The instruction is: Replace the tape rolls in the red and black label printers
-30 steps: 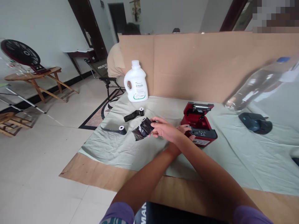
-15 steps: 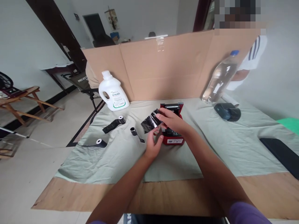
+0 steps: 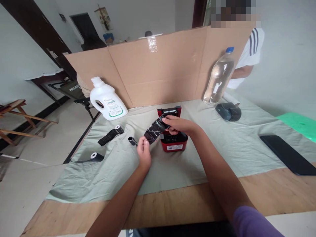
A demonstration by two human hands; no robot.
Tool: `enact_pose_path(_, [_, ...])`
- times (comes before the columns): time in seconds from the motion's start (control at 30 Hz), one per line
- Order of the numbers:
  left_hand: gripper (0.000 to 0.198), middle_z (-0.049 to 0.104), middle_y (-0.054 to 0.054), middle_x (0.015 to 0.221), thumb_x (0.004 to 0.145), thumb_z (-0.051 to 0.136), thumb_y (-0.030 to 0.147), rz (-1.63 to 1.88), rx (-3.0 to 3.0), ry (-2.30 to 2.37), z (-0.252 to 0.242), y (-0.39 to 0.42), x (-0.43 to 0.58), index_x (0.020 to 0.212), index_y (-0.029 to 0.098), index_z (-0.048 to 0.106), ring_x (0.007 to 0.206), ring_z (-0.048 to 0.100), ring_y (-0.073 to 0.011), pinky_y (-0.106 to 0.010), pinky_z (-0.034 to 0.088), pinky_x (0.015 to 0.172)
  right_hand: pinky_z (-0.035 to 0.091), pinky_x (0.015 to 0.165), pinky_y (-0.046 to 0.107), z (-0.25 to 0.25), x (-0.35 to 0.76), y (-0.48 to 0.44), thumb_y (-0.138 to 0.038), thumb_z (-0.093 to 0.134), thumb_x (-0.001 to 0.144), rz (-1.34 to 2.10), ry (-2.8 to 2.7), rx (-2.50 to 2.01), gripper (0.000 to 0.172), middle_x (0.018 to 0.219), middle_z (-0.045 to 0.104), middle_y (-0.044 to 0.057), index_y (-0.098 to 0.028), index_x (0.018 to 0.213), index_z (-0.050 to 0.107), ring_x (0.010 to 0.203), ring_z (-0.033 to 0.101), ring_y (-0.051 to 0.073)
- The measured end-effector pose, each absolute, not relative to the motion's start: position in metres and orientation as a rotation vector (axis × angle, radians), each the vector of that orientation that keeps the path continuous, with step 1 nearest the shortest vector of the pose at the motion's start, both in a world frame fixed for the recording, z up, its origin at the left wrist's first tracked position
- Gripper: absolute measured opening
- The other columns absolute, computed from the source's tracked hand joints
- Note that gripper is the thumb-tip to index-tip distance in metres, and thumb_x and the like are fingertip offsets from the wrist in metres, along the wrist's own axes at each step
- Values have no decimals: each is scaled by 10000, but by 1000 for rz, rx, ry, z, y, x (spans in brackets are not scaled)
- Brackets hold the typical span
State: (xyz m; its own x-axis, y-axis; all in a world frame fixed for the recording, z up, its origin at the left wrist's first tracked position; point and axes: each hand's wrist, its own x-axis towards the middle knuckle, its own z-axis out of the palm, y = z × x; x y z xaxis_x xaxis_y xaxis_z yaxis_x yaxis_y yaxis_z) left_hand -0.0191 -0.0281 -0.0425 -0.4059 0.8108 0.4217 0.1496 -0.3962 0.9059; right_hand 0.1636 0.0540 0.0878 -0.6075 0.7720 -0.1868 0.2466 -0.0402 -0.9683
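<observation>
Black film is pinched by left hand at seven o'clock, right hand at two, apparently for tautness.

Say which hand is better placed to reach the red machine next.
Probably the right hand: it overlaps the red machine in view; the left hand is left of it. Both hold the black strip.

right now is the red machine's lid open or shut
Open: the lid stands raised at the back of the red machine, its inner side facing the person. The right hand partly hides the inside.
</observation>
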Motion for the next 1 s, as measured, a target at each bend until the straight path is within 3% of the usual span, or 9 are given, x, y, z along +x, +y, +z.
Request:
enact_pose_path(0.13, [455,570,17,557,894,615,533,1745,1338,1394,-34,-34,-16,601,198,518,574,535,-128,-253,451,607,387,508,199,93,173,54,-261,533,986,1539,-1997,-1219,65,706,568,-32,-204,971,505,518,472,87])
enact_pose_path(0.27, [490,534,30,475,887,609,537,1606,1459,1397,-33,-41,-9,545,204,501,486,495,-113,-250,434,561,472,696,248,99,185,56,-212,544,961,1077,-2292,-1352,184,1023,700,53,-192,1127,621,763,625,149])
enact_pose_path(0.43, [302,547,45,477,906,592,464,1461,1683,1231,-32,-51,3,819,196,700,446,502,-111,-243,437,520,454,919,296,91,187,60,-153,557,932,794,-2532,-1423,277,1270,690,84,-198,1173,686,1143,631,250])
enact_pose_path(0.57, [223,513,70,510,899,608,372,1499,1839,1193,-31,-53,9,1009,203,702,464,472,-95,-216,437,516,458,890,333,79,176,60,-103,514,909,530,-2571,-1552,342,1249,702,122,-183,1198,680,1131,641,286])
enact_pose_path(0.7, [346,497,80,533,895,586,282,1434,2097,1266,-32,-48,6,1222,202,666,478,454,-89,-202,444,548,431,929,404,70,165,62,-145,498,918,306,-2631,-1644,315,1191,713,164,-162,1167,691,1146,603,341])
enact_pose_path(0.83, [365,539,65,503,857,598,231,1296,2446,1494,-28,-40,2,1196,249,734,476,500,-101,-217,446,580,381,990,448,62,156,67,-131,499,896,303,-2650,-1662,341,1189,713,161,-162,1181,685,1170,560,354])
enact_pose_path(1.0, [256,658,31,540,933,613,313,1338,2503,1620,-24,-38,6,1119,275,785,461,546,-107,-224,417,530,355,1016,485,63,160,71,-173,576,875,397,-2607,-1704,302,1195,715,141,-175,1145,710,1208,530,371])
